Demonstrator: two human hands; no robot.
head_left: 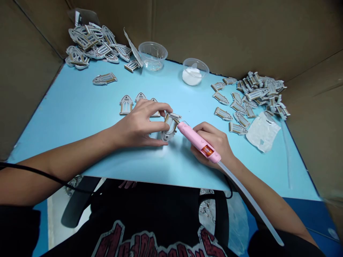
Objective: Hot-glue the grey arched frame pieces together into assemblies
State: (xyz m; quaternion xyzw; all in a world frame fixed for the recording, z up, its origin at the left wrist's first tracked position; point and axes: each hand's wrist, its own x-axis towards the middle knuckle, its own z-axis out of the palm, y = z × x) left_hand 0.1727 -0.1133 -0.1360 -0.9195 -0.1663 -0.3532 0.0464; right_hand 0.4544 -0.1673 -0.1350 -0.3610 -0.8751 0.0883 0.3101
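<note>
My left hand [144, 123] grips a small white arched window piece [169, 130] with gold trim, tilted above the blue table. In my right hand [214, 141] is a pink hot glue gun [197, 138], its metal nozzle touching or very close to the upper part of that piece. A long translucent glue stick [252, 201] runs out of the back of the gun, over my right forearm. Beside and behind my left hand lie similar arched pieces, one of them a window piece [126, 105] in full view; the others are partly covered by my fingers.
Piles of arched pieces stand at the back left [91, 43] and right [257, 92]. Between them are a clear plastic tub [153, 53] and another tub [195, 69] with white material. A crumpled white sheet [262, 132] and a loose glue stick [286, 157] lie at right. Cardboard walls [241, 32] enclose the table.
</note>
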